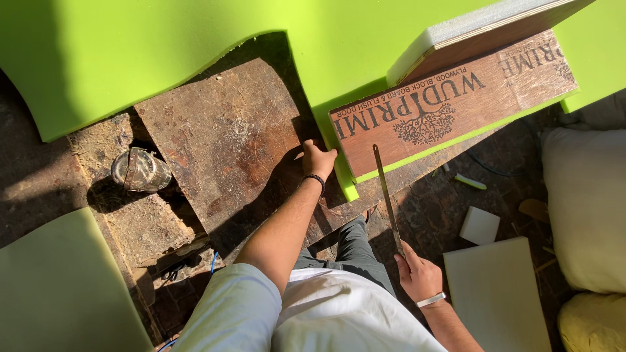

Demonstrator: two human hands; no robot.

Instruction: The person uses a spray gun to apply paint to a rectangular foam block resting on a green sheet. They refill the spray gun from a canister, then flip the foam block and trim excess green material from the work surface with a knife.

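— Gripping anything with the right hand [417, 274]?

— Yes, it is closed round the handle end of a long thin blade [386, 195]. The blade's long axis runs up and away from that hand, tilted slightly left, and its tip reaches the near edge of the plywood board [450, 107].

— And the left hand [317, 160]?

— It sits just left of the plywood board, fingers curled over the edge of the green foam sheet [345, 176] that sticks out beneath the board. I think it is pinching the foam, though shadow hides the fingertips.

— Which hand is nearer the board?

— The left, almost touching the board's left end. The right is well back from it, joined to it only by the blade.

— Anything else close?

— A worn wooden slab [222, 137] lies left of the board, and a white foam panel [499, 293] lies below it, beside the right hand.
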